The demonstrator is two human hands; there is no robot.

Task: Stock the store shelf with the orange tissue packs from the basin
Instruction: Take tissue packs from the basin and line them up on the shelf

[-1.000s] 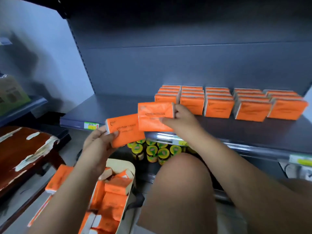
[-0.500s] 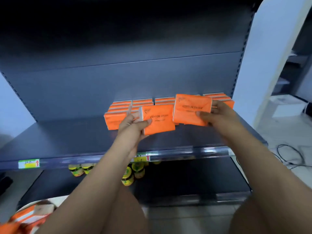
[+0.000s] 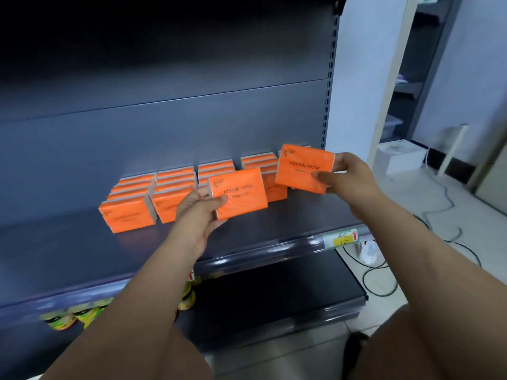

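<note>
My left hand (image 3: 197, 215) grips an orange tissue pack (image 3: 238, 193) by its left end, held upright just above the dark shelf (image 3: 68, 248). My right hand (image 3: 348, 181) pinches a second orange tissue pack (image 3: 303, 168) by its right end, higher and further right, in front of the rightmost row. Several rows of orange packs (image 3: 129, 215) stand on the shelf behind both hands, running front to back. The basin is out of view.
A price tag (image 3: 341, 238) sits on the shelf's front rail at the right. Yellow-green jars (image 3: 63, 320) stand on the lower shelf at the left. White cables (image 3: 439, 215) and a white box (image 3: 400, 157) lie on the floor to the right.
The view has swung right and away from the basin. Both hands have carried their packs from near the shelf's front edge to over the shelf, close to the stacked rows.
</note>
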